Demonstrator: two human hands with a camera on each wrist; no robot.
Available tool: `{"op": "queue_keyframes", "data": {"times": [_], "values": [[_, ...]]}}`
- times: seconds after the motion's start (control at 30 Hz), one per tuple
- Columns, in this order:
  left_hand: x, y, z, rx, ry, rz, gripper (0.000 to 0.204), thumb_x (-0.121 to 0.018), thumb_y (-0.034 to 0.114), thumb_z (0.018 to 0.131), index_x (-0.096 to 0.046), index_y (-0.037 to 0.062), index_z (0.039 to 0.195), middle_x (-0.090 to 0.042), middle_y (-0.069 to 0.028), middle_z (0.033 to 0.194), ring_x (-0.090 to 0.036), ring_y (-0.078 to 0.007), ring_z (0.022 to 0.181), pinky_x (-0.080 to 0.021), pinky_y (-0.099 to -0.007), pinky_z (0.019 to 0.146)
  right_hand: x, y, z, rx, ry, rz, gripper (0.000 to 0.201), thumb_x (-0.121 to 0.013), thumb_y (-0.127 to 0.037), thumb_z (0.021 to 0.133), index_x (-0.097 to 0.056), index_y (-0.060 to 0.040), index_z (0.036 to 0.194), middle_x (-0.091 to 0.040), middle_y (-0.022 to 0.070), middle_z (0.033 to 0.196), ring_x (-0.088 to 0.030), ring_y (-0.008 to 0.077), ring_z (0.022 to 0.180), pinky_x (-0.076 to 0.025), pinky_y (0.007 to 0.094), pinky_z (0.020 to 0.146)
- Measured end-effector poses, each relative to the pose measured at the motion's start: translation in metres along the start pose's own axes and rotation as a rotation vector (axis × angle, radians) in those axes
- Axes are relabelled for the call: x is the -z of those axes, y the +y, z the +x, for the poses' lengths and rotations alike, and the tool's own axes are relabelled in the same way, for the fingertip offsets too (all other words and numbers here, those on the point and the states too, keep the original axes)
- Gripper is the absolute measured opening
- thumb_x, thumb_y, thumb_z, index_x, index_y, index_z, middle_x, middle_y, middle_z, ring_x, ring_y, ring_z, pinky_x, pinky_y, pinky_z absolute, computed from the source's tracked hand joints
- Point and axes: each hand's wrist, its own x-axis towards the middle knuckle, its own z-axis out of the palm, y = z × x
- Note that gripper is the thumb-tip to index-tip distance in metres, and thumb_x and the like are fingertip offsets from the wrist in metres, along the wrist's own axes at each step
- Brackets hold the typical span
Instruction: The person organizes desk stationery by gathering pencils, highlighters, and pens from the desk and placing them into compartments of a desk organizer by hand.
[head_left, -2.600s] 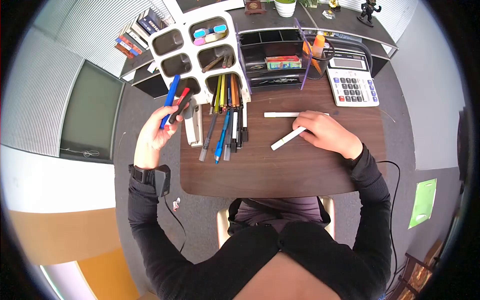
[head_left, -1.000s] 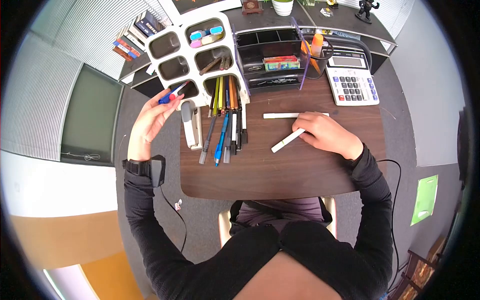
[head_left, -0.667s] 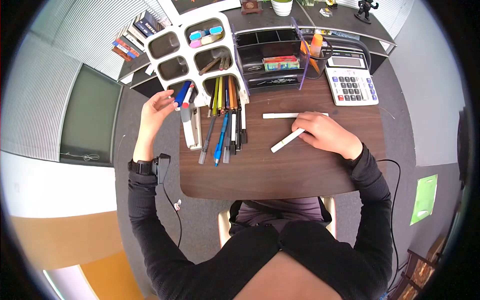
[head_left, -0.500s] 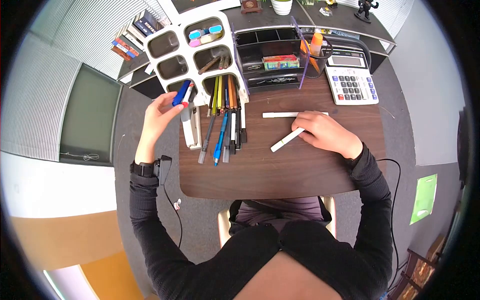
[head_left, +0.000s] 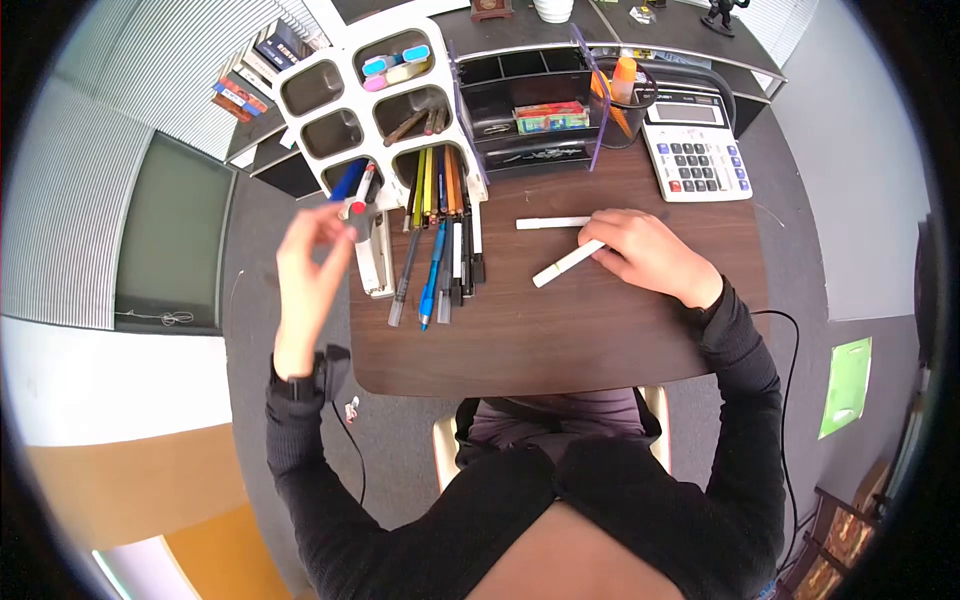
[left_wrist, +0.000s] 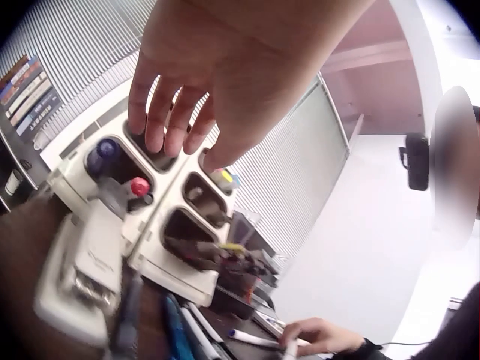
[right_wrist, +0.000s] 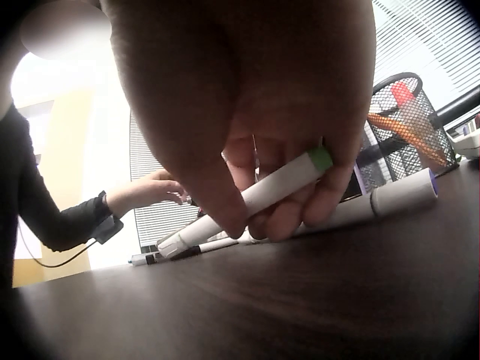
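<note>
I see the right hand (head_left: 650,252) pinching a slim white, green-ended plastic marker (right_wrist: 281,185), slanting leftward toward the body; the blurred left hand (head_left: 310,268) seems loose, empty.

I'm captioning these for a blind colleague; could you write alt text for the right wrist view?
The right hand pinches a white, green-ended marker at a dark tabletop. A second white marker lies behind it, with a black mesh cup beyond; the left hand shows in the background.
</note>
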Motion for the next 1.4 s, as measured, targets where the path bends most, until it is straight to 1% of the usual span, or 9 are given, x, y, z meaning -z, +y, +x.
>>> {"op": "queue_keyframes", "data": {"times": [0.07,0.13,0.3,0.5,0.6,0.73,1.03,1.13,1.4], "values": [[-0.006,0.028,-0.024,-0.028,-0.238,0.117,0.028,-0.070,0.009,0.083,-0.064,0.0018,0.110,-0.062,-0.0093,0.086,-0.061,-0.0204,0.076,-0.050,-0.0300,0.071,0.001,-0.001,0.001,0.002,0.021,-0.017,0.016,-0.064,-0.003,0.080,-0.060,-0.0033,0.095,-0.062,0.0129,0.089,-0.062,0.0364,0.085,-0.051,0.0451,0.073],[-0.017,0.050,-0.042,-0.190,-0.294,0.266,0.030,-0.071,0.014,0.083,-0.063,0.0015,0.110,-0.060,-0.0144,0.091,-0.063,-0.0317,0.082,-0.051,-0.0380,0.073,0.002,-0.003,0.002,-0.060,0.020,-0.010,0.014,-0.063,-0.008,0.084,-0.061,-0.0046,0.097,-0.064,0.0141,0.089,-0.063,0.0378,0.082,-0.051,0.0465,0.070],[-0.038,0.043,-0.061,-0.165,-0.447,0.268,0.037,-0.072,0.017,0.081,-0.062,0.0032,0.114,-0.060,-0.0126,0.103,-0.063,-0.0347,0.091,-0.051,-0.0417,0.077,0.001,0.000,0.004,-0.115,0.020,-0.027,0.013,-0.061,-0.015,0.091,-0.061,-0.0055,0.099,-0.067,0.0159,0.089,-0.064,0.0393,0.080,-0.051,0.0475,0.068],[-0.039,0.052,-0.058,-0.259,-0.295,0.133,0.047,-0.074,0.017,0.081,-0.058,0.0052,0.124,-0.061,-0.0126,0.104,-0.063,-0.0319,0.090,-0.052,-0.0391,0.078,0.002,-0.018,0.008,-0.051,-0.038,0.055,0.017,-0.061,-0.018,0.092,-0.063,-0.0045,0.102,-0.067,0.0159,0.089,-0.065,0.0383,0.081,-0.052,0.0456,0.069],[-0.045,0.067,-0.060,-0.140,-0.405,-0.090,0.048,-0.073,0.017,0.083,-0.057,0.0058,0.127,-0.062,-0.0133,0.103,-0.064,-0.0318,0.088,-0.052,-0.0378,0.078,-0.011,-0.036,0.013,0.081,-0.083,0.166,0.020,-0.062,-0.017,0.091,-0.063,-0.0034,0.105,-0.066,0.0152,0.089,-0.065,0.0370,0.080,-0.052,0.0439,0.069],[-0.064,0.060,-0.064,-0.352,-0.427,-0.176,0.028,-0.067,0.016,0.088,-0.062,0.0051,0.113,-0.060,-0.0103,0.088,-0.062,-0.0316,0.077,-0.051,-0.0397,0.068,-0.028,-0.060,0.017,0.133,-0.110,0.192,0.019,-0.062,-0.020,0.091,-0.063,-0.0051,0.104,-0.065,0.0128,0.088,-0.065,0.0343,0.077,-0.053,0.0420,0.066],[-0.038,0.037,-0.086,-0.160,-0.440,-0.172,0.017,-0.066,0.008,0.088,-0.065,0.0044,0.105,-0.063,-0.0106,0.087,-0.065,-0.0281,0.074,-0.051,-0.0355,0.065,-0.011,-0.005,0.012,-0.091,0.160,-0.422,0.024,-0.068,-0.011,0.082,-0.060,-0.0017,0.103,-0.058,0.0149,0.095,-0.057,0.0353,0.095,-0.049,0.0442,0.083],[-0.032,0.034,-0.089,-0.122,-0.410,-0.148,0.017,-0.066,0.006,0.088,-0.065,0.0035,0.105,-0.064,-0.0106,0.088,-0.066,-0.0262,0.072,-0.052,-0.0340,0.065,-0.010,-0.003,0.014,-0.255,-0.034,-0.361,0.018,-0.065,-0.006,0.082,-0.058,-0.0025,0.098,-0.056,0.0150,0.095,-0.059,0.0354,0.094,-0.049,0.0454,0.079],[-0.029,0.031,-0.095,-0.079,-0.326,-0.144,0.015,-0.063,0.008,0.090,-0.063,0.0038,0.105,-0.065,-0.0123,0.088,-0.065,-0.0296,0.074,-0.052,-0.0375,0.065,-0.020,-0.052,0.041,0.013,-0.185,0.207,0.013,-0.053,-0.005,0.094,-0.051,0.0030,0.105,-0.049,0.0176,0.100,-0.055,0.0400,0.092,-0.044,0.0461,0.078]]}}
